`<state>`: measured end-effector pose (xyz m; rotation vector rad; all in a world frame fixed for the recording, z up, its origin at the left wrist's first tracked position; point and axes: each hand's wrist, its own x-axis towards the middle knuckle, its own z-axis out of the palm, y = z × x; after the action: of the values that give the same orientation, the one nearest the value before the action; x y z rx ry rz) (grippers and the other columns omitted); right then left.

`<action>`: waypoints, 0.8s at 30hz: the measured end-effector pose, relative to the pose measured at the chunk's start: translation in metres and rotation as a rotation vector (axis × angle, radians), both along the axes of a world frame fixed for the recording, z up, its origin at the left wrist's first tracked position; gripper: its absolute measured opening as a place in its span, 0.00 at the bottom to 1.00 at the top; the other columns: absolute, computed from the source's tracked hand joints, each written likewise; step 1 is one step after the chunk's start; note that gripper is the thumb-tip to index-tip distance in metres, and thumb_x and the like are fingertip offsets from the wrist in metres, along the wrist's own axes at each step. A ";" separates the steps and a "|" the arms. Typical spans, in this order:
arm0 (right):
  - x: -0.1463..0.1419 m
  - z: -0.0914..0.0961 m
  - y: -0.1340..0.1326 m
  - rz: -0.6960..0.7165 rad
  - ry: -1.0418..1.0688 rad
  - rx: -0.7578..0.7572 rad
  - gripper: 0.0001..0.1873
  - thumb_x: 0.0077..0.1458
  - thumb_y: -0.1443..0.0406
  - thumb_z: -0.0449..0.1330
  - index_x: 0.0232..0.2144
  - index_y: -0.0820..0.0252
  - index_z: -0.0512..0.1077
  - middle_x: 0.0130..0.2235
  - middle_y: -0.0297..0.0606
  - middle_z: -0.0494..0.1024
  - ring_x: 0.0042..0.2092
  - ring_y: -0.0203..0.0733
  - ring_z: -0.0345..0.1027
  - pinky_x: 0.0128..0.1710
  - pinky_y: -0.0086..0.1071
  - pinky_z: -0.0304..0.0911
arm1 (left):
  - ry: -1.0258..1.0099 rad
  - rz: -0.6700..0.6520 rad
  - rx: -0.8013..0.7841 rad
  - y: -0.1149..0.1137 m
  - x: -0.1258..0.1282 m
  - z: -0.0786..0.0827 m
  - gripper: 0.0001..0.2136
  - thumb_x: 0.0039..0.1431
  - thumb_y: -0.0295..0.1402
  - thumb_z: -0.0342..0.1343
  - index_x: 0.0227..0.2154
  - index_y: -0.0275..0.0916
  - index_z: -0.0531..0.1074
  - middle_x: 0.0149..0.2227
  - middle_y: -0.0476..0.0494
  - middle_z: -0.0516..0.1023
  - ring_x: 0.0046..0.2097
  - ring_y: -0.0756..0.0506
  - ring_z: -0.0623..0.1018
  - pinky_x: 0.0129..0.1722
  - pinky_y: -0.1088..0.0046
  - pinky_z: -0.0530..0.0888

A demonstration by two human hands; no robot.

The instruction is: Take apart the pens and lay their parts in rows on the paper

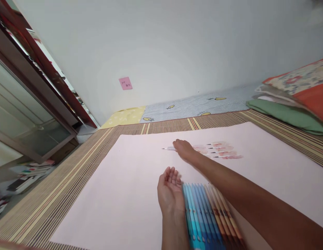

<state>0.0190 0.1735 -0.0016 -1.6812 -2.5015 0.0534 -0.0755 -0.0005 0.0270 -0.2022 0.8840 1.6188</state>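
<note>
My right hand (184,150) reaches across to the far part of a large pale pink sheet (119,194). Its fingers are closed round a slim, pale pen (171,148), whose thin tip points left. Beside that hand, several similar pens with pinkish barrels (225,152) lie in two groups. My left hand (171,191) rests nearer to me, palm up, with loosely curled fingers and nothing in it. Right of it, a tight row of pens runs from light blue (191,211) through darker blue (206,211) to orange-brown (223,215). My right forearm passes over the row's far right end.
Under the sheet lies a striped mat (70,173). Checked cloth (187,106) and yellow cloth (125,116) border the white wall, which bears a pink note (125,83). Folded bedding (288,114) is piled at right. A glass-paned cabinet (28,111) stands at left.
</note>
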 end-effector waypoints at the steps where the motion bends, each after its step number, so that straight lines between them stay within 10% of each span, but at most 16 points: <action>1: 0.000 0.001 0.000 0.001 0.003 0.006 0.09 0.63 0.71 0.57 0.44 0.61 0.73 0.46 0.49 0.77 0.47 0.50 0.72 0.43 0.36 0.58 | 0.000 -0.003 0.000 0.000 0.000 0.000 0.05 0.60 0.26 0.55 0.34 0.34 0.77 0.41 0.34 0.78 0.37 0.48 0.79 0.29 0.79 0.75; 24: -0.005 -0.010 0.010 -0.016 0.075 -0.015 0.12 0.64 0.63 0.58 0.47 0.61 0.75 0.53 0.49 0.76 0.52 0.52 0.68 0.48 0.39 0.55 | -0.003 -0.031 -0.011 0.000 0.003 -0.001 0.05 0.63 0.25 0.54 0.35 0.30 0.75 0.37 0.36 0.78 0.32 0.49 0.79 0.26 0.80 0.74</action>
<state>0.0137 0.1840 -0.0112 -1.6715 -2.4393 0.1316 -0.0729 -0.0006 0.0259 -0.1976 0.8898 1.5848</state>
